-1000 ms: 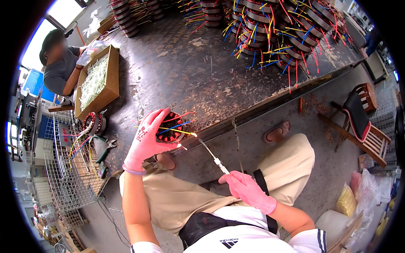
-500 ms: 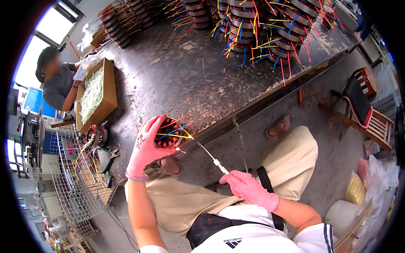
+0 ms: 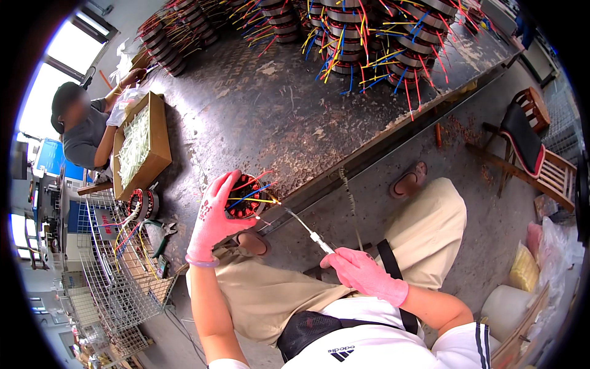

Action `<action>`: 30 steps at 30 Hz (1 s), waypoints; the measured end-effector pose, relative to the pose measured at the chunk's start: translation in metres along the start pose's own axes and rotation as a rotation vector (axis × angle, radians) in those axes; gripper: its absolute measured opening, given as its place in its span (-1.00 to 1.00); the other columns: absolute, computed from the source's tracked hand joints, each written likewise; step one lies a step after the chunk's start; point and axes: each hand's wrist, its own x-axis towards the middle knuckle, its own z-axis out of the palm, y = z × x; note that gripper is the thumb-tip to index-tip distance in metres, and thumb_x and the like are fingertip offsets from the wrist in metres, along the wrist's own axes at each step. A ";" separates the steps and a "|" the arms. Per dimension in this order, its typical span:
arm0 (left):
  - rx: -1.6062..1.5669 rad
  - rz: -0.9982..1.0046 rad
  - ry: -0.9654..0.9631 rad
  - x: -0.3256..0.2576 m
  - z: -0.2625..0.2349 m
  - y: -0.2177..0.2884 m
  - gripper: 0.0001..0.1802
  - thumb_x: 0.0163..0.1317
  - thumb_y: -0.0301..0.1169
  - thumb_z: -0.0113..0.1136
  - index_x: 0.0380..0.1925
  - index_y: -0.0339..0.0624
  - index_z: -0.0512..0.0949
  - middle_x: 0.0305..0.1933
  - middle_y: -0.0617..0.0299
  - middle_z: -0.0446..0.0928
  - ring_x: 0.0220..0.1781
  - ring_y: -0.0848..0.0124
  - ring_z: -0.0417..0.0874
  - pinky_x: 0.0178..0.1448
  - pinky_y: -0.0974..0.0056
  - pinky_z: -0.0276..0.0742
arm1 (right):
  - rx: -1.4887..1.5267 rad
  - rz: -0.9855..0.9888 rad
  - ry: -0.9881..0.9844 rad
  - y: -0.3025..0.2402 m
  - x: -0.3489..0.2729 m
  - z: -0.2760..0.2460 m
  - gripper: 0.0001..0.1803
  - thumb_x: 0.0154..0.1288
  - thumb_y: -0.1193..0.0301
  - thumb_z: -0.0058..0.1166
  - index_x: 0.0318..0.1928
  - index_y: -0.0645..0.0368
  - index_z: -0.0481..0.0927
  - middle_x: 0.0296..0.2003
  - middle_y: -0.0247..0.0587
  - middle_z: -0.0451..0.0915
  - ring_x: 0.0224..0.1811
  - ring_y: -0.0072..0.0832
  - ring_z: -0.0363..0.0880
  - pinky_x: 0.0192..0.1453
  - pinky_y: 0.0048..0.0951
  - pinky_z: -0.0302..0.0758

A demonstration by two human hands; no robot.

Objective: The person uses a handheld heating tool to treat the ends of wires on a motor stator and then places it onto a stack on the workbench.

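My left hand (image 3: pixel 212 222), in a pink glove, grips a motor stator (image 3: pixel 251 208) with red windings at the table's near edge. Red, blue and yellow lead wires stick out of it to the right. In my right hand (image 3: pixel 367 277), also gloved in pink, is a slim torch-like tool (image 3: pixel 318 241) with a white handle and a thin metal tube. Its tip points up and left at the wires, a short gap away. An orange glow shows at the end of a yellow wire (image 3: pixel 264 200). My left thumb lies along the stator's lower side.
Stacked stators (image 3: pixel 344 46) with coloured wires line the table's (image 3: pixel 264 111) far side. To the left are a box of white tubes (image 3: pixel 140 147), another stator (image 3: pixel 142 204), pliers (image 3: pixel 165 237) and a wire basket (image 3: pixel 114 277). A co-worker (image 3: pixel 86 129) sits beyond. A chair (image 3: pixel 531 147) stands right.
The whole view has shifted slightly. My hands keep almost the same pose, with the glow still at the wire end. The co-worker's one arm now reaches farther out past the box.
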 end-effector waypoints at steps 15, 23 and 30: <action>0.000 -0.009 0.003 0.001 -0.002 0.004 0.07 -0.39 -0.50 0.51 0.30 -0.25 0.28 0.25 0.04 0.33 0.29 0.11 0.38 0.36 0.15 0.33 | 0.001 0.031 -0.004 -0.001 0.000 0.000 -0.66 0.50 0.22 -0.16 -0.19 0.21 0.58 -0.64 -0.48 0.30 -0.62 -0.73 0.26 -0.53 -0.59 0.23; 0.013 0.003 0.019 0.000 -0.001 0.002 0.07 -0.40 -0.50 0.52 0.30 -0.25 0.27 0.25 0.03 0.34 0.28 0.09 0.39 0.36 0.13 0.32 | -0.046 -0.030 0.002 -0.001 0.000 0.001 -0.65 0.50 0.21 -0.18 -0.19 0.22 0.58 -0.64 -0.45 0.31 -0.60 -0.71 0.28 -0.52 -0.56 0.25; -0.048 -0.005 0.023 0.000 0.002 -0.001 0.05 -0.38 -0.44 0.52 0.29 -0.24 0.30 0.25 0.00 0.34 0.29 0.06 0.38 0.36 0.10 0.32 | -0.036 -0.026 0.000 0.004 0.002 0.000 -0.65 0.50 0.20 -0.17 -0.19 0.21 0.58 -0.65 -0.44 0.31 -0.62 -0.71 0.29 -0.53 -0.57 0.25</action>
